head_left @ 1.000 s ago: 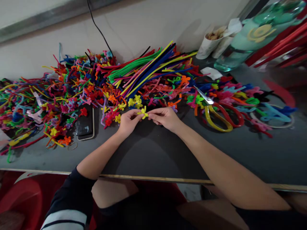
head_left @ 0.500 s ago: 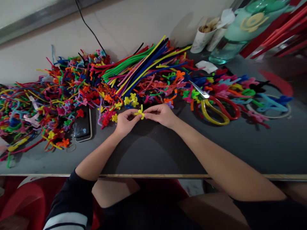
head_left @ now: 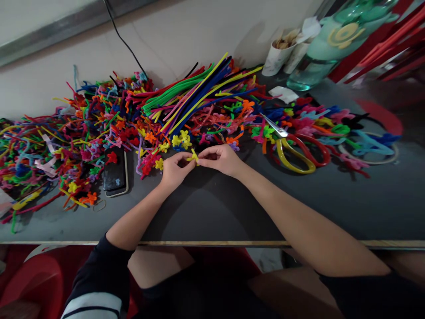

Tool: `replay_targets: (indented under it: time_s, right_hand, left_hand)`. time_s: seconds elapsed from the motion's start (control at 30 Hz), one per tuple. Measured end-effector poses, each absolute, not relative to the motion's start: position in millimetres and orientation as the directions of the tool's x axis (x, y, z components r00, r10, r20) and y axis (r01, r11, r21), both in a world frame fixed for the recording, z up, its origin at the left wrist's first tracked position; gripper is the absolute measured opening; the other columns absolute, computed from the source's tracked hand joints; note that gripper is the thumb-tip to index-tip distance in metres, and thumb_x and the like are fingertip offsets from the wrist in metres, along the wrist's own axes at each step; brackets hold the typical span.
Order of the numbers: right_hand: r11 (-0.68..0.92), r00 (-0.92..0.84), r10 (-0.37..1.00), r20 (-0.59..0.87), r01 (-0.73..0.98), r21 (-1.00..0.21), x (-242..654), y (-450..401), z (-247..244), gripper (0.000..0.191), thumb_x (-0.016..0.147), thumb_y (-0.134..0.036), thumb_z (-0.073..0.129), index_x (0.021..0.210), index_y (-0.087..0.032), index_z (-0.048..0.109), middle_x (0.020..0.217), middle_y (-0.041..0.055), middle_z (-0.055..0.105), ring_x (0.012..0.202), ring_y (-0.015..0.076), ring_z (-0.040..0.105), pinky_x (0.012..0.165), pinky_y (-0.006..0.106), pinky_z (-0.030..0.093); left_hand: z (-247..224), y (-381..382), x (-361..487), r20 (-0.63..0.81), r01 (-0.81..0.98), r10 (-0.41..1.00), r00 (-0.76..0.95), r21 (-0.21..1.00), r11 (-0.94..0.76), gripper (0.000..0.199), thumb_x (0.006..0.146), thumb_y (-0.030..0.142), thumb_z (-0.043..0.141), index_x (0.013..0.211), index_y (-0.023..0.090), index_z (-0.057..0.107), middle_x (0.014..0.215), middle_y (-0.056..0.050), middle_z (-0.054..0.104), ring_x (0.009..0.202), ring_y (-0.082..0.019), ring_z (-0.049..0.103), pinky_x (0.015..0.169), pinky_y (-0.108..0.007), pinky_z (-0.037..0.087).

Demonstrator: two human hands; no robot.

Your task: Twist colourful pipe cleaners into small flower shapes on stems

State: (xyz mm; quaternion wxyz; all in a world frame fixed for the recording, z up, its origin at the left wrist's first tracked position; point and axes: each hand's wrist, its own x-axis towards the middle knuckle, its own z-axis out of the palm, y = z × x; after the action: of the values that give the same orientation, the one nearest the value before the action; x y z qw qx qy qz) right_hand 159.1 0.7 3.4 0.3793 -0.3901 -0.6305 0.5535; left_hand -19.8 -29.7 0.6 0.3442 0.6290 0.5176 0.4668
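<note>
Between my two hands is a small yellow pipe-cleaner flower [head_left: 193,156], held just above the dark table. My left hand [head_left: 175,169] pinches it from the left with thumb and index finger. From the right, my right hand [head_left: 222,160] grips its other side between closed fingertips, which hide part of the petals. Right behind my hands lie finished-looking yellow pipe-cleaner flowers [head_left: 181,140]. A bundle of long, straight pipe cleaners [head_left: 195,97] in green, blue, yellow and pink rests farther back on the pile.
A heap of colourful pipe-cleaner pieces [head_left: 89,133] covers the back left. Stacked phones [head_left: 114,175] lie left of my hands. Scissors [head_left: 295,153] with yellow and red handles lie to the right. Paper cups [head_left: 278,55] and a green bottle [head_left: 318,62] stand behind. The table edge [head_left: 212,243] runs in front.
Both hands stay nearly in place. The yellow flower has turned slightly, and its upright petal looks lower and more bent between the fingertips. The camera view has shifted a little.
</note>
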Motion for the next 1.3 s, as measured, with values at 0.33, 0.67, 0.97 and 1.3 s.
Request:
replay_targets:
  time_s: [0.33, 0.67, 0.97, 1.3]
  right_hand:
    - [0.263, -0.302, 0.927, 0.224, 0.097, -0.96, 154, -7, 3, 0.027, 0.076, -0.043, 0.069, 0.083, -0.016, 0.07, 0.072, 0.0041, 0.067, 0.057, 0.011, 0.057, 0.053, 0.026, 0.048]
    - [0.13, -0.431, 0.897, 0.098, 0.046, -0.99, 160, 0, 6, 0.033, 0.071, -0.048, 0.072, 0.081, -0.016, 0.074, 0.057, 0.0017, 0.065, 0.043, 0.0083, 0.05, 0.038, 0.022, 0.036]
    - [0.091, -0.552, 0.833, 0.045, 0.057, -0.994, 167, 6, 10, 0.026, 0.061, -0.04, 0.081, 0.071, -0.017, 0.072, 0.049, -0.002, 0.059, 0.04, 0.0064, 0.047, 0.039, 0.021, 0.034]
    - [0.12, -0.551, 0.831, 0.071, 0.054, -0.991, 164, 2, 7, 0.032, 0.057, -0.034, 0.084, 0.069, -0.016, 0.061, 0.066, 0.0002, 0.064, 0.06, 0.0104, 0.058, 0.055, 0.023, 0.045]
  left_hand:
    - [0, -27, -19, 0.267, 0.388, 0.954, 0.137, 0.872, -0.3, 0.014, 0.086, 0.028, 0.058, 0.092, 0.018, 0.065, 0.081, -0.002, 0.067, 0.069, -0.011, 0.06, 0.064, -0.022, 0.046]
    - [-4, -25, -22, 0.229, 0.264, 0.97, 0.086, 0.933, -0.244, 0.015, 0.08, 0.031, 0.065, 0.084, 0.017, 0.071, 0.078, -0.004, 0.071, 0.07, -0.013, 0.065, 0.067, -0.025, 0.051]
    - [1, -31, -22, 0.271, 0.328, 0.95, 0.153, 0.893, -0.307, 0.007, 0.076, 0.023, 0.069, 0.078, 0.019, 0.075, 0.077, -0.004, 0.074, 0.068, -0.013, 0.066, 0.065, -0.024, 0.052]
    - [1, -33, -22, 0.287, 0.36, 0.945, 0.157, 0.875, -0.325, 0.009, 0.076, 0.024, 0.069, 0.08, 0.019, 0.074, 0.079, -0.004, 0.075, 0.071, -0.015, 0.068, 0.068, -0.027, 0.054]
